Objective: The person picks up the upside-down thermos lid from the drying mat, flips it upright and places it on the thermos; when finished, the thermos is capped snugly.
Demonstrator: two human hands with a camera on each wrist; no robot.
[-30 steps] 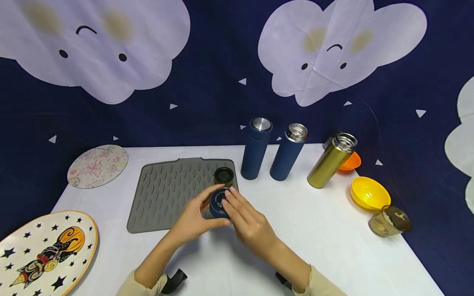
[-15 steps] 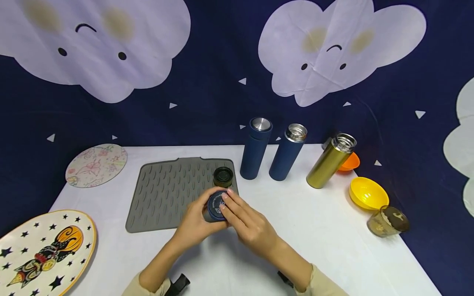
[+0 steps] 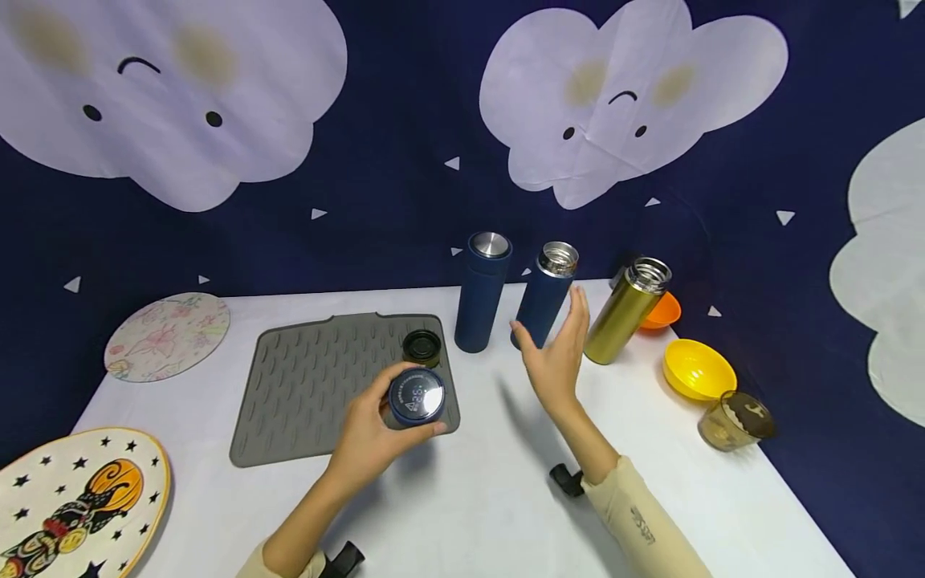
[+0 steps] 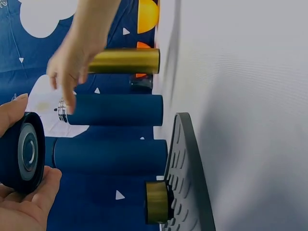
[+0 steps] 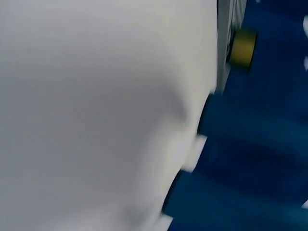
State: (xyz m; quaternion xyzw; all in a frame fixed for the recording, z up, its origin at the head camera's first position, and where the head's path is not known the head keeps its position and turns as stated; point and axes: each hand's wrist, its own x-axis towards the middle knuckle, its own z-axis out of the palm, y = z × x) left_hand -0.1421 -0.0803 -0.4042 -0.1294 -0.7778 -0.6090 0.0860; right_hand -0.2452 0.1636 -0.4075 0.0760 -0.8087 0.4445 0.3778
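Note:
My left hand [image 3: 368, 433] grips a round dark blue bottle lid [image 3: 417, 396] between thumb and fingers, its display top facing up. The lid's hollow underside shows in the left wrist view. My right hand [image 3: 559, 357] is raised with fingers and thumb spread, holding nothing. In the head view it overlaps the lower part of an uncapped blue thermos [image 3: 547, 293] with a steel threaded mouth. Left of that stands a second blue thermos [image 3: 482, 293] with a steel-topped lid on. A gold thermos [image 3: 627, 311], also uncapped, stands to the right.
A gold-sided lid [image 3: 421, 348] lies upside down on the grey drying mat [image 3: 318, 385]. At right are an orange bowl [image 3: 661, 311], a yellow bowl [image 3: 698, 369] and a brownish glass cup [image 3: 733, 421]. A patterned plate [image 3: 87, 506] and an oval mat [image 3: 168, 337] are at left.
My right hand has left the blue lid and moved right and forward toward the uncapped blue thermos. The left hand keeps holding the lid. The head view has shifted slightly.

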